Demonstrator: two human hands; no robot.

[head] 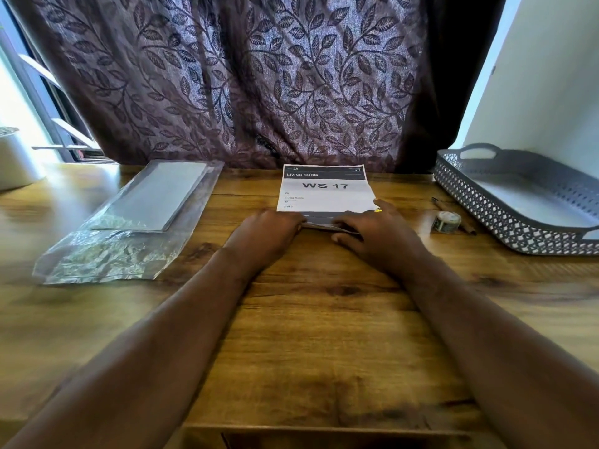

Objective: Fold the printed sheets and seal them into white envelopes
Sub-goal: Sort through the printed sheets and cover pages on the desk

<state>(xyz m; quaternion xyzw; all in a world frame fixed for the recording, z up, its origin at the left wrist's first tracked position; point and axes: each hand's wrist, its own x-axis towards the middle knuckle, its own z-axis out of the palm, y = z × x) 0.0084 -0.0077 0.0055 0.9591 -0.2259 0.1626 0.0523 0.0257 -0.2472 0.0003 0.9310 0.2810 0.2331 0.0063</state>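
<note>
A printed sheet (325,189) headed "LIVING ROOM" and "WS 17" lies on the wooden table (317,319) at the far middle. Its near edge is lifted a little off the table. My left hand (267,233) grips that edge at the left, fingers curled over it. My right hand (372,230) grips the same edge at the right, thumb underneath. A stack of white envelopes (155,197) lies in a clear plastic bag (113,247) to the left.
A grey perforated tray (505,202) stands at the right edge. A roll of patterned tape (446,221) and a pen (453,215) lie between the tray and the sheet. A leaf-patterned curtain (259,82) hangs behind. A white pot (13,157) stands far left.
</note>
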